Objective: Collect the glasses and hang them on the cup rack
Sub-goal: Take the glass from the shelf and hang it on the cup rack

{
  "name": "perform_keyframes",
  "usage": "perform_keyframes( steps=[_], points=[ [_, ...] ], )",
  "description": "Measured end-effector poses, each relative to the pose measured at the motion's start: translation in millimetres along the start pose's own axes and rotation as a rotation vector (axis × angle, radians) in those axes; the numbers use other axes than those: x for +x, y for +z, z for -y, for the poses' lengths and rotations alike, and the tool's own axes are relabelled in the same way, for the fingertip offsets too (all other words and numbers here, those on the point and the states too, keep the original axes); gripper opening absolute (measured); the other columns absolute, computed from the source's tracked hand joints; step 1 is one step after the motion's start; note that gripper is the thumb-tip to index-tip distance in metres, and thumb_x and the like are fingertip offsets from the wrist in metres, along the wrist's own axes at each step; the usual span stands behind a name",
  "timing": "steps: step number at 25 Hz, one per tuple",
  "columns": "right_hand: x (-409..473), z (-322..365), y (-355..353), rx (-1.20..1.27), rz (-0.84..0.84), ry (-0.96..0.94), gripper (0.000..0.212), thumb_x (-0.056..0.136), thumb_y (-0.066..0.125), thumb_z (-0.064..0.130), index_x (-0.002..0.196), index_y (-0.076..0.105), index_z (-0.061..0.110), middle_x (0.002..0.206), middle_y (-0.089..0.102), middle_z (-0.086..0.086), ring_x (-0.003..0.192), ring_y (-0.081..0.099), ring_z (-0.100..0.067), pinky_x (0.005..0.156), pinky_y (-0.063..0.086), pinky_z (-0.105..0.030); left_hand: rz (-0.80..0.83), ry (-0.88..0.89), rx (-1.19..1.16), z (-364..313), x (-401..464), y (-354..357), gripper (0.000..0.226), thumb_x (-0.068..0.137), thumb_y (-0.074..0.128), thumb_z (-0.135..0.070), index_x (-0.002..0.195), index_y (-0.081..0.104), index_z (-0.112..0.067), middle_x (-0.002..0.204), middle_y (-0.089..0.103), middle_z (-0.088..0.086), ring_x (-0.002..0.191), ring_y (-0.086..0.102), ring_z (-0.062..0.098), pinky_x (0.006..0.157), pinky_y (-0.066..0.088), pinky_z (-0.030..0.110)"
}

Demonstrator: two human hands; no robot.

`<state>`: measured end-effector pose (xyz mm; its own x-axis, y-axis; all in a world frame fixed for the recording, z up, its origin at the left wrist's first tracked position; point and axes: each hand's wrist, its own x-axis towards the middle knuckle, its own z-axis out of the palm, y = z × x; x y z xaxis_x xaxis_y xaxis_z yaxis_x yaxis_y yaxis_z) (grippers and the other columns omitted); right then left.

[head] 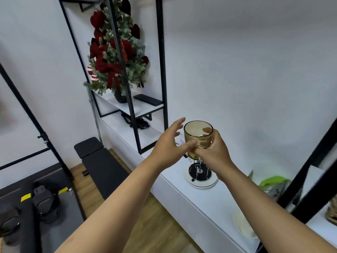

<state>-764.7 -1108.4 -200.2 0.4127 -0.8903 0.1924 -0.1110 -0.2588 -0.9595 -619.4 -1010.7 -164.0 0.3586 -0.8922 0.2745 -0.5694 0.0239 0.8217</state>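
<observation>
amber glass held above the cup rack

the right hand [215, 154] holds an amber glass [198, 137] upright in the air, its fingers curled round the far side and showing through the tinted wall, its thumb across the near side. the left hand [169, 143] sits just beside the glass with fingers spread and relaxed; its thumb reaches the lower part of the glass, though whether it actually presses there is hard to tell where the two thumbs overlap.

the base of the glass is hidden behind the hands. directly below, on the white counter [175, 189], stands the cup rack [200, 173]: a dark round base on a white dish with thin metal prongs rising. its upper part is covered by the right hand and the glass, so the number of prongs cannot be made out.

at the right edge a green bag [271, 181] is blurred and partly cut by a black frame post [310, 170]. a pale round object [242, 225] on the counter nearer the camera is too smeared to identify. behind, a decorated small tree [116, 52] stands on a shelf.
</observation>
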Motion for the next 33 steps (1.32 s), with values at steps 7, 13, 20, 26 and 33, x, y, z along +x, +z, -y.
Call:
perform_keyframes(
  steps=[7,13,20,26,33],
  points=[
    [38.9,-12.0,49.1,-0.088,-0.004,0.03,0.062,0.058,0.088,0.04,0.109,0.055,0.052,0.105,0.067,0.037,0.091,0.069,0.007,0.067,0.058,-0.017,0.107,0.018,-0.136,49.9,58.0,-12.5,0.102,0.072,0.091,-0.05,0.157,0.034,-0.042,0.146,0.05,-0.011,0.126,0.058,0.011,0.108,0.049,0.037],
    [68.7,-9.4,115.7,-0.084,-0.081,0.099,0.063,0.055,0.084,0.041,0.111,0.055,0.047,0.103,0.068,0.036,0.09,0.069,0.006,0.079,0.063,-0.031,0.162,-0.004,-0.165,97.2,104.4,-56.3,0.111,0.063,0.095,-0.052,0.155,0.032,-0.049,0.139,0.054,-0.012,0.121,0.06,0.006,0.103,0.053,0.035],
    [89.2,-21.8,144.0,0.024,-0.09,0.112,0.069,0.068,0.09,0.026,0.128,0.059,0.044,0.113,0.073,0.023,0.101,0.07,0.004,0.074,0.06,-0.021,0.213,0.001,-0.198,126.0,143.5,-72.2,0.107,0.057,0.096,-0.056,0.148,0.04,-0.052,0.126,0.059,-0.02,0.113,0.063,0.001,0.098,0.056,0.037],
    [97.5,-70.5,110.0,0.392,-0.016,0.379,0.104,0.068,0.079,0.079,0.156,0.041,0.039,0.146,0.063,0.0,0.13,0.065,-0.022,0.1,0.058,-0.054,0.257,-0.135,-0.464,142.5,162.9,-47.3,0.101,0.058,0.097,-0.054,0.145,0.045,-0.051,0.127,0.062,-0.015,0.108,0.071,0.016,0.091,0.061,0.048],
    [140.3,-128.4,97.4,0.907,0.068,0.511,0.083,0.079,0.075,0.074,0.145,0.063,0.025,0.147,0.063,-0.014,0.136,0.059,-0.035,0.098,0.056,-0.055,0.21,-0.193,-0.494,157.8,191.5,-3.4,0.094,0.057,0.096,-0.053,0.139,0.05,-0.054,0.125,0.064,-0.02,0.109,0.069,0.007,0.094,0.06,0.041]
  ],
)
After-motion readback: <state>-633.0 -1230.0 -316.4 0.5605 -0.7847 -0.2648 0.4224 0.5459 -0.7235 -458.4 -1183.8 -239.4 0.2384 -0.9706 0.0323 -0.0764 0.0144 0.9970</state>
